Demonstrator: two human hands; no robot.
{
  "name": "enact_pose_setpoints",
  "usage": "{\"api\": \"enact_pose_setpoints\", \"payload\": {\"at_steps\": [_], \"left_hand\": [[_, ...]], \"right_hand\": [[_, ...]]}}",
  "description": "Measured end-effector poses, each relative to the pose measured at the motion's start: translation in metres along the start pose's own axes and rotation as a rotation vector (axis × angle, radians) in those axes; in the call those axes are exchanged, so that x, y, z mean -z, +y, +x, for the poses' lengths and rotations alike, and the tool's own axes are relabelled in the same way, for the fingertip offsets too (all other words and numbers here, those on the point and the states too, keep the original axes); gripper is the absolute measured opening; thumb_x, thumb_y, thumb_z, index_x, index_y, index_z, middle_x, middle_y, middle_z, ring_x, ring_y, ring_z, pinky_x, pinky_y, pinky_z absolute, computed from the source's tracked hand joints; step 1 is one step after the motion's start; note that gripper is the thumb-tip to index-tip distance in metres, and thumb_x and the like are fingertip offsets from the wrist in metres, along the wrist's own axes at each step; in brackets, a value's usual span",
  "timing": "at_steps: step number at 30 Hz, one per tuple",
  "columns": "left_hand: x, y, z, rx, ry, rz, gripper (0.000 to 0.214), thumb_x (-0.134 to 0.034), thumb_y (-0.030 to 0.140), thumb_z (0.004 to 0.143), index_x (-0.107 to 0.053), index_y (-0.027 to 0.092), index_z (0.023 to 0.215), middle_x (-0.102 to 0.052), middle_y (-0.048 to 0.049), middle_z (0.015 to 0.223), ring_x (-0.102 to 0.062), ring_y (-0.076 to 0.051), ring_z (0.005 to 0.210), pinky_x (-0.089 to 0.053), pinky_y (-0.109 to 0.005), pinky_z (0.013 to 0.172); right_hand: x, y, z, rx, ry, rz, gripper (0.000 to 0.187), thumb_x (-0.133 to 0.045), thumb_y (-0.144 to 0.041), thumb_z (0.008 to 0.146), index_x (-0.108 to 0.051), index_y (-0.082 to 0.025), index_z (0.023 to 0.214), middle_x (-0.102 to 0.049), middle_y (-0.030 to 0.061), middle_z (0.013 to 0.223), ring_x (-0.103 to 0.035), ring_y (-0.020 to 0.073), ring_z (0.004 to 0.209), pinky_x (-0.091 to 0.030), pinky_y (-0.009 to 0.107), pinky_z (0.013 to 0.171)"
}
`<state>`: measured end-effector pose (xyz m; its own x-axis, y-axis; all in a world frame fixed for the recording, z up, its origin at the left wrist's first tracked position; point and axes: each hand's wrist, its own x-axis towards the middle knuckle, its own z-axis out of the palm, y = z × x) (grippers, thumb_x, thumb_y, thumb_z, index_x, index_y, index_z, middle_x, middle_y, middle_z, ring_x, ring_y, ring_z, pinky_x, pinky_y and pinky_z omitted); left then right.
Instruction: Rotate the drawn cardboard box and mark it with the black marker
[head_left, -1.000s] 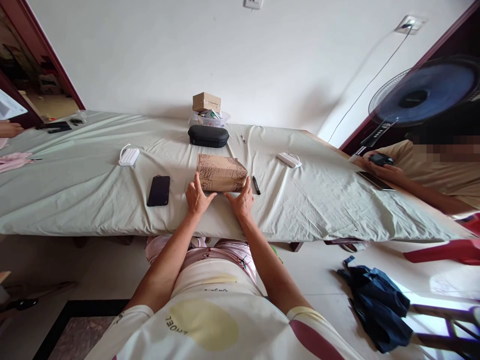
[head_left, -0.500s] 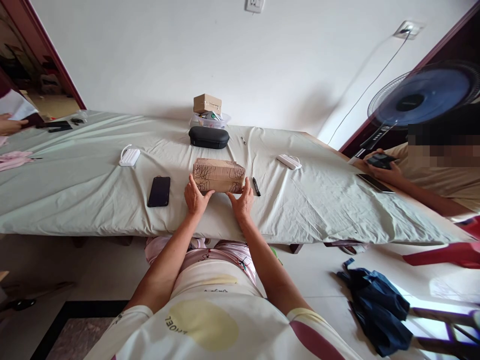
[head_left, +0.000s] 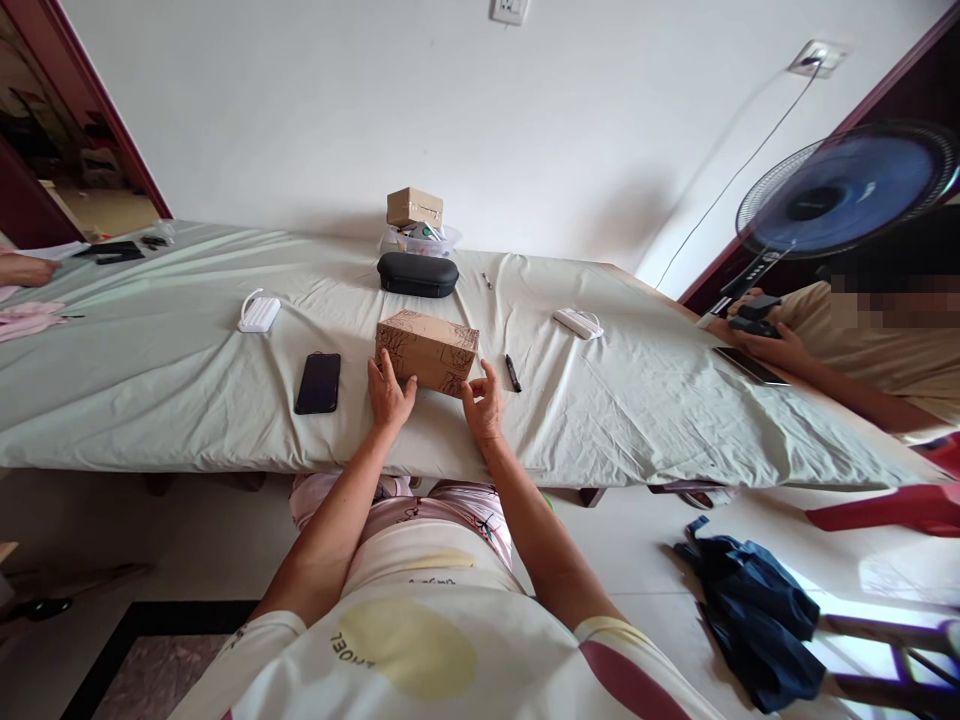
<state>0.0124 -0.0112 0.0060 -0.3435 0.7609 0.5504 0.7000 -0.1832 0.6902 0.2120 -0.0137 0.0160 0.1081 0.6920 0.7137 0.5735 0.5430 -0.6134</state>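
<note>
The head-worn camera looks forward and down from above the wearer's shirt [head_left: 420, 640], covering near floor [head_left: 622, 560], table [head_left: 187, 400] and far wall [head_left: 450, 120].

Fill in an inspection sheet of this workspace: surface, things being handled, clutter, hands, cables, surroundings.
Surface: wrinkled pale-green tablecloth.
Things being handled: cardboard box with dark line drawings, set at an angle.
Clutter: smartphone left of the box; black marker right of it; black hard case behind; white power bank farther left, second white power bank farther right.
Hands: left hand touches the box; right hand open at its right end, contact unclear.
Cables: cord hangs from the right-hand wall socket; lower end hidden.
Surroundings: fan at right; a co-worker's hand near it; another person's hand at left edge.
</note>
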Motion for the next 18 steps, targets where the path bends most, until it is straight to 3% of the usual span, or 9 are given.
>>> {"api": "enact_pose_setpoints", "payload": {"at_steps": [3, 6, 9, 11, 16, 18], "left_hand": [[-0.002, 0.0, 0.0, 0.022, 0.007, 0.014, 0.081, -0.059, 0.05, 0.094, -0.035, 0.006, 0.157, -0.029, -0.0339, 0.164, -0.028, -0.046, 0.156, -0.031, -0.065, 0.122], [0.0, 0.003, -0.001, -0.006, 0.001, -0.005, 0.076, -0.054, 0.058, 0.097, -0.043, 0.007, 0.152, -0.036, -0.0329, 0.162, -0.033, -0.044, 0.154, -0.034, -0.065, 0.121], [0.004, 0.008, -0.002, -0.09, -0.024, -0.051, 0.08, -0.053, 0.061, 0.097, -0.037, 0.01, 0.156, -0.036, -0.0308, 0.163, -0.035, -0.041, 0.154, -0.035, -0.061, 0.121], [0.006, 0.011, -0.003, -0.167, -0.044, -0.074, 0.084, -0.055, 0.063, 0.096, -0.033, 0.013, 0.16, -0.028, -0.0294, 0.167, -0.031, -0.041, 0.156, -0.035, -0.059, 0.122], [0.006, 0.016, -0.005, -0.328, -0.136, -0.063, 0.073, -0.057, 0.062, 0.096, -0.045, 0.02, 0.156, -0.016, -0.022, 0.173, -0.018, -0.04, 0.161, -0.034, -0.056, 0.123], [0.005, 0.016, -0.005, -0.347, -0.151, -0.066, 0.068, -0.054, 0.058, 0.099, -0.047, 0.02, 0.154, -0.015, -0.0217, 0.173, -0.018, -0.039, 0.161, -0.034, -0.055, 0.123]], "right_hand": [[0.0, -0.008, -0.002, 0.036, -0.141, -0.038, 0.046, -0.054, -0.037, 0.097, -0.057, -0.021, 0.14, -0.072, -0.0002, 0.08, -0.067, 0.0155, 0.07, -0.059, 0.031, 0.076], [-0.002, -0.015, -0.005, 0.166, -0.315, -0.062, 0.036, -0.049, -0.032, 0.1, -0.065, -0.02, 0.129, -0.075, 0.0024, 0.083, -0.07, 0.0149, 0.073, -0.059, 0.029, 0.078], [-0.004, -0.022, -0.006, 0.319, -0.458, -0.096, 0.034, -0.046, -0.03, 0.101, -0.07, -0.02, 0.124, -0.077, 0.0065, 0.092, -0.072, 0.0167, 0.081, -0.06, 0.03, 0.082], [-0.003, -0.024, -0.005, 0.353, -0.45, -0.126, 0.036, -0.043, -0.03, 0.103, -0.072, -0.021, 0.122, -0.077, 0.0089, 0.098, -0.072, 0.0188, 0.088, -0.06, 0.033, 0.086], [0.006, -0.027, -0.002, 0.331, -0.175, -0.181, 0.042, -0.042, -0.034, 0.104, -0.066, -0.019, 0.135, -0.069, 0.0153, 0.13, -0.064, 0.0262, 0.124, -0.052, 0.048, 0.108], [0.007, -0.03, -0.001, 0.364, -0.194, -0.217, 0.044, -0.046, -0.035, 0.102, -0.063, -0.021, 0.14, -0.066, 0.0141, 0.139, -0.057, 0.028, 0.135, -0.047, 0.051, 0.115]]}}
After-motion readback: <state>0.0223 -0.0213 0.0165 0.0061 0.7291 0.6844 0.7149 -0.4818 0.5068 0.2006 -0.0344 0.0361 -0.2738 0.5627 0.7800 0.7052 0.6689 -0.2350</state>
